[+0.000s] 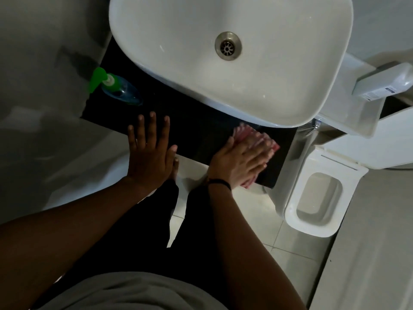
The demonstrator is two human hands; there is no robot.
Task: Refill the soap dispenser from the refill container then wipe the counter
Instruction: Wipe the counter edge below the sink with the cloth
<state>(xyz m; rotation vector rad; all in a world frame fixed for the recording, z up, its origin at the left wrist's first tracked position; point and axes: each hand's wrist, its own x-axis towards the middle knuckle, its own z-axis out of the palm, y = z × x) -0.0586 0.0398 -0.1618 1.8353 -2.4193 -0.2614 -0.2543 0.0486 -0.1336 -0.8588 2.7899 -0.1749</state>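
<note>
Head view: the left hand [148, 153] lies flat with straight fingers on the black bench [196, 128], holding nothing. The right hand [237, 162] presses a pink cloth [245, 135] on the bench with straight, blurred fingers, below the white sink [290, 90]. The soap dispenser [118, 88] stands at the bench's far left, well apart from both hands.

Right hand [237, 162] on seemingly pink cloth [243, 135]

We read no text anywhere. The white refill container [384, 85] carries a small blue-and-white label, perhaps printed lines, too blurred for us to make out.
</note>
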